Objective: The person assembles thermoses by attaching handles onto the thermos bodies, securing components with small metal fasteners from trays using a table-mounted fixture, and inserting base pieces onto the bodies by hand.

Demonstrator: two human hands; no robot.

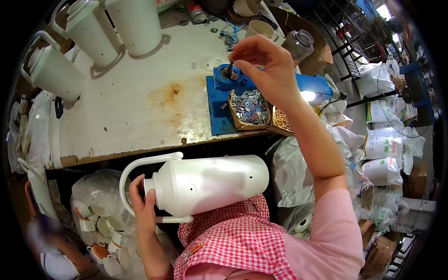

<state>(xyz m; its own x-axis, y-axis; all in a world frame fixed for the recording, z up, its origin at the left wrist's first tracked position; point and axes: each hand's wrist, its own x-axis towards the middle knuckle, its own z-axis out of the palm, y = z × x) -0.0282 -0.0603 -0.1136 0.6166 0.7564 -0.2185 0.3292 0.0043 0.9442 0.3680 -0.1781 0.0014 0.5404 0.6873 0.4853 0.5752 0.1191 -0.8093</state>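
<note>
The left hand (143, 205) has its fingers closed round the neck of a white jug (217, 182), lying sideways below the bench (126, 116). The right hand (270, 67) bends its fingers over a blue fixture (227, 77); whether they grasp anything, I cannot tell. Boxed washers (251, 107) and brass-coloured pieces (281, 120) crowd the near edge.

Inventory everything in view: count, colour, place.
Held jug: one, white, foreground
Standing jugs: three, white, bench left
Bench: one, off-white, ahead
Fixture: one, blue, bench right
Washers: many, grey, fixture's box
Pieces: many, golden, adjacent box
Cups: several, mostly white, bagged lower left
Sacks: several, white, right
Fan: at least one, dark, right
Other person: one, lower left
Apron: one, red-white, worn
Left hand: one, round jug's neck
Right hand: one, over fixture
</note>
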